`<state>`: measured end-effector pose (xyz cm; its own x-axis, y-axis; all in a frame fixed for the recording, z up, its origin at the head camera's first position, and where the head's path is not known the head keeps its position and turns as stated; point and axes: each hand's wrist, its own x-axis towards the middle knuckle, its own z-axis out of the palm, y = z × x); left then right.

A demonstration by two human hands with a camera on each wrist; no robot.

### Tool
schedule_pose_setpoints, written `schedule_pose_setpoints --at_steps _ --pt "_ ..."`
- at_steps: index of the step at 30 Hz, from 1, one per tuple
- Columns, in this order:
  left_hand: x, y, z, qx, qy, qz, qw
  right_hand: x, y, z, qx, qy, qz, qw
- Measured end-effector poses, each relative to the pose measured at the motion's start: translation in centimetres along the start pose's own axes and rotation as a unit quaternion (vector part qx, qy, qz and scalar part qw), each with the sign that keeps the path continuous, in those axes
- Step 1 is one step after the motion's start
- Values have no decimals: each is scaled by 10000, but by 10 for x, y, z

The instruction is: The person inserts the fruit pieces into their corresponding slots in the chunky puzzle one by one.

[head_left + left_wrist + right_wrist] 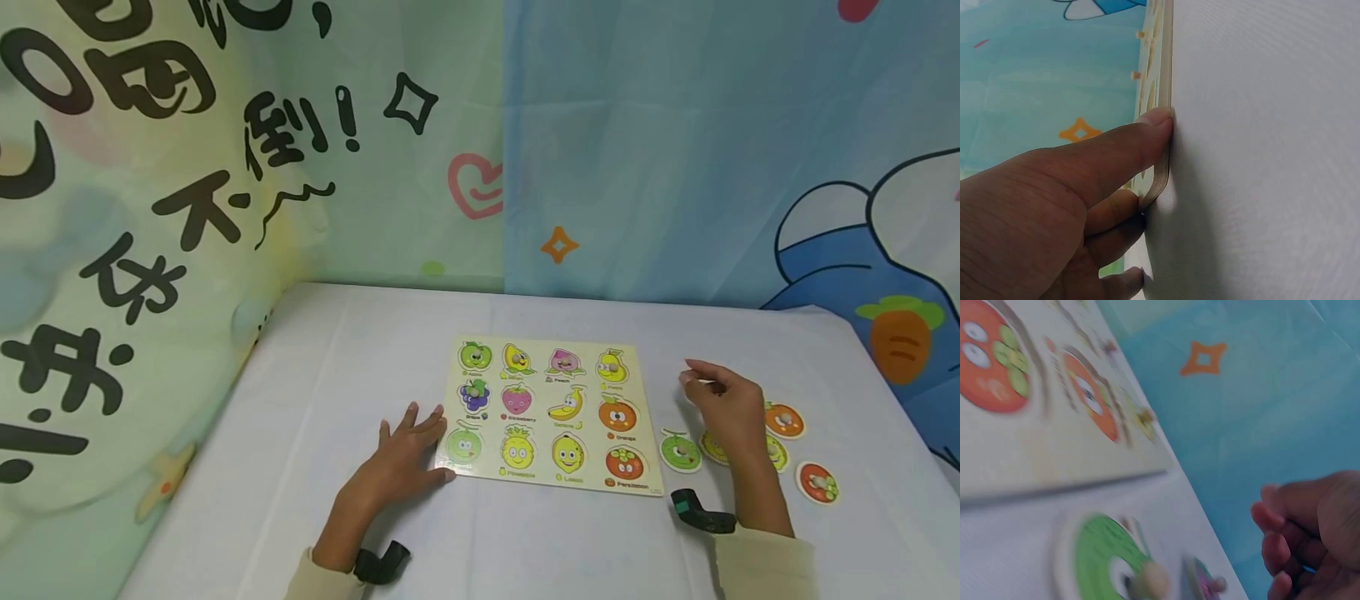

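A pale yellow fruit puzzle board (542,487) lies on the table, with rows of fruit pictures and small knobs on pieces. My left hand (405,462) rests at its near left corner, fingers spread. In the left wrist view the thumb (1122,150) presses the board's edge (1163,156). To the right of the board my right hand (727,408) hovers with loosely bent fingers, thumb and index close together. The right wrist view shows nothing between those fingers (1275,550). Beneath and beside that hand are loose round pieces, including a green piece (681,454) with a knob.
An orange piece (784,421), a yellow piece (777,454) and a red piece (817,483) lie right of my right hand. The right wrist view also has a purple piece (1200,578). Printed cloth (637,167) hangs behind the white table (360,358).
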<state>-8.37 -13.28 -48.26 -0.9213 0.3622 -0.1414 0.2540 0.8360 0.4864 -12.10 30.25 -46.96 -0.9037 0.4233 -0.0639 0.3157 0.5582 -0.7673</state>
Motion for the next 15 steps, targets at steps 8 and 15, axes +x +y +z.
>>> schedule_pose_setpoints --at_steps 8,15 --pt "-1 0 -1 -38 -27 17 10000 8 20 -17 -56 214 747 9970" --pt "0 -1 0 -16 -39 46 10000 12 31 -13 -80 179 819 9964"
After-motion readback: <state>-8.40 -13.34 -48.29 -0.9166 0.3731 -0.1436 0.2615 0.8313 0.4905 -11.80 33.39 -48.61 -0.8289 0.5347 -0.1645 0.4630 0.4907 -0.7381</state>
